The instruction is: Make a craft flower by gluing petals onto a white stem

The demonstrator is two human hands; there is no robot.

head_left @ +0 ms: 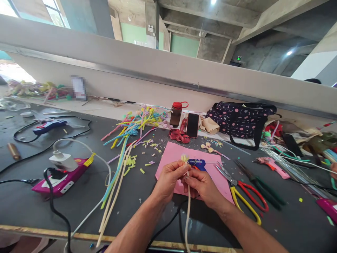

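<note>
**Both hands pinch a cream stem over the pink sheet**

The wooden front edge [39, 230] of the grey table [131, 196] runs nearest the person. A black cable [163, 228] crosses it between the forearms, and the loose lower end of the cream pipe cleaner [188, 211] hangs down past it.

Just above, the left hand [168, 179] and right hand [202, 184] meet, thumbs and fingertips closed narrowly on the cream pipe cleaner near its top. Its small pale flower head [185, 158] pokes out just above the fingers, over the pink sheet [171, 158].

Bare table lies left of the left wrist, up to the long loose stems [113, 191] and the magenta power strip [65, 177]. The right side is tighter: scissors [247, 200] and green-handled pliers [263, 186] lie just beside the right wrist. A blue glue gun [197, 163] rests on the sheet right behind the hands.

Farther back lie a coloured pipe-cleaner bundle [131, 130], a red-capped bottle [176, 114], a phone [192, 125] and a dotted bag [239, 121], against the low wall.
</note>
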